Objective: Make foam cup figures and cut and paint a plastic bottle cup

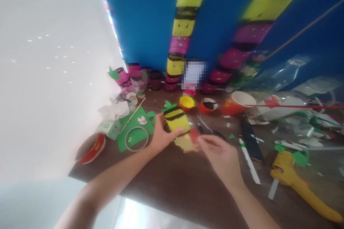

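Observation:
My left hand (164, 134) is closed around a yellow-painted cup (177, 118) with black bands and green paper leaves at one end. Fingers pinched, my right hand (221, 154) holds a small red piece (194, 135) close to the cup's lower edge; blur hides what the piece is. Under the cup lies a pale yellow patch (185, 143), either paper or paint. Just beyond my right fingertips are scissors (206, 126), partly covered. A yellow paint cup (186, 103) and a cup with black paint (209, 105) stand behind.
At the left are green sheets (120, 139), a ring (136, 139) and a red bowl (94, 150). A marker (249, 162) and a yellow glue gun (286, 168) lie at the right. Behind are a paper cup (239, 103), plastic scraps and painted cup stacks (182, 27).

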Tool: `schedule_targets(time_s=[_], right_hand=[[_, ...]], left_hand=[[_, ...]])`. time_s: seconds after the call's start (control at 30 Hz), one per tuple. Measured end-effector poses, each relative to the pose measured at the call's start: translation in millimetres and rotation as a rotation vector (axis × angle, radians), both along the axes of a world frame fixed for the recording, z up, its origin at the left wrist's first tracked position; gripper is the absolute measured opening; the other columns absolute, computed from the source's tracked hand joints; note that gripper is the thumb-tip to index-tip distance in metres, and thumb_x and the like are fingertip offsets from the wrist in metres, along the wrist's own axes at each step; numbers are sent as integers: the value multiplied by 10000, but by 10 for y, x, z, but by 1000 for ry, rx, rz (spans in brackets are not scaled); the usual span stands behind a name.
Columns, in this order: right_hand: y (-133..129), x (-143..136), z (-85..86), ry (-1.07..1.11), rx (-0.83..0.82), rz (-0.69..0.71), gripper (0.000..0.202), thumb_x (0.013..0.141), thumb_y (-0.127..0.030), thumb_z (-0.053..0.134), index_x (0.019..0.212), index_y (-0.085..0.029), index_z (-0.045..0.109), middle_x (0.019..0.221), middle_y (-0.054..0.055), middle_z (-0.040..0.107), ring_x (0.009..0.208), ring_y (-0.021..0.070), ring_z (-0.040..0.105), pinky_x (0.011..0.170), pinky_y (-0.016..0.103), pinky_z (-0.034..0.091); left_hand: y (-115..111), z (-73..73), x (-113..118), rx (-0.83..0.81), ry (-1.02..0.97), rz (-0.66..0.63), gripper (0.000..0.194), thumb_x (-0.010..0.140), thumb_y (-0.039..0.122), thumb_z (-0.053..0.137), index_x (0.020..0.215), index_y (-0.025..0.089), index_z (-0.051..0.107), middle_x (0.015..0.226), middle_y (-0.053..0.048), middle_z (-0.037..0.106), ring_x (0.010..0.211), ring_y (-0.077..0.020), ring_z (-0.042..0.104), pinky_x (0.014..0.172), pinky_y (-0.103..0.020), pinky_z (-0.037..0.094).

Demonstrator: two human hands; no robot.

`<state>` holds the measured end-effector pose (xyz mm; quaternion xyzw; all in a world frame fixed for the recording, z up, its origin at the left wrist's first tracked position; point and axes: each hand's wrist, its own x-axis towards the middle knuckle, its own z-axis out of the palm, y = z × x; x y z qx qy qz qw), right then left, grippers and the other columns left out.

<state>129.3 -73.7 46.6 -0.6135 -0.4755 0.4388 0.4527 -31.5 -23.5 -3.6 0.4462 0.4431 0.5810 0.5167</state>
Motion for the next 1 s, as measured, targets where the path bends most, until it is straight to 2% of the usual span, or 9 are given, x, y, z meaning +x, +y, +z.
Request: schedule_targets(time_s=[0.17, 0.23, 0.3, 0.37, 0.47, 0.6, 0.7, 1.0], right_hand=[[15, -146, 5, -487, 492, -82, 110, 808, -301, 584, 794, -222, 659, 792, 54, 698, 696, 174, 651, 671, 295, 525], [59, -178, -17, -596, 653, -87, 103, 827, -255, 554, 793, -223, 646, 810, 61, 690, 735, 175, 638, 702, 306, 512], [103, -197, -38, -625, 728, -116, 96, 832, -231, 545, 802, -220, 635, 805, 64, 677, 756, 177, 625, 715, 311, 502], [136, -206, -50, -588, 703, -142, 104, 837, -250, 542, 803, -216, 634, 812, 67, 661, 759, 177, 612, 702, 309, 500], [157, -212, -46, -448, 571, -160, 164, 838, -327, 539, 785, -212, 643, 814, 65, 636, 753, 176, 597, 674, 299, 504], [157, -212, -35, -341, 470, -190, 197, 797, -370, 584, 771, -197, 673, 841, 50, 578, 692, 138, 559, 582, 249, 477], [156, -212, -51, -315, 449, -198, 195, 787, -369, 600, 766, -194, 685, 844, 38, 547, 647, 111, 528, 534, 229, 444], [170, -223, -96, -335, 449, -187, 214, 787, -385, 594, 773, -201, 702, 816, 40, 546, 665, 126, 532, 533, 233, 445]], left_hand=[[-44, -11, 18, 21, 50, -3, 692, 561, 318, 798, 1105, 211, 385, 1160, -94, 537, 1093, -230, 530, 939, -396, 426], [-63, -8, 21, 17, 64, -14, 698, 559, 320, 799, 1114, 210, 389, 1175, -97, 529, 1101, -234, 524, 951, -403, 415], [-81, -3, 24, 14, 68, -28, 705, 556, 321, 802, 1118, 210, 390, 1178, -97, 529, 1103, -236, 523, 954, -405, 412], [-98, 2, 29, 4, 58, -43, 710, 556, 317, 803, 1122, 214, 387, 1177, -96, 532, 1104, -238, 525, 953, -406, 414], [-119, 7, 40, -17, 36, -61, 717, 557, 309, 805, 1130, 220, 383, 1171, -96, 540, 1102, -244, 532, 948, -413, 421], [-141, 24, 56, -19, 37, -76, 726, 543, 306, 813, 1120, 220, 381, 1167, -97, 546, 1114, -253, 531, 946, -410, 429], [-158, 56, 65, -26, 26, -96, 724, 540, 305, 814, 1109, 221, 374, 1166, -95, 548, 1124, -253, 529, 946, -401, 433], [-204, 114, 79, -70, -31, -154, 733, 546, 295, 813, 1109, 230, 348, 1143, -90, 565, 1087, -249, 558, 920, -404, 460]])
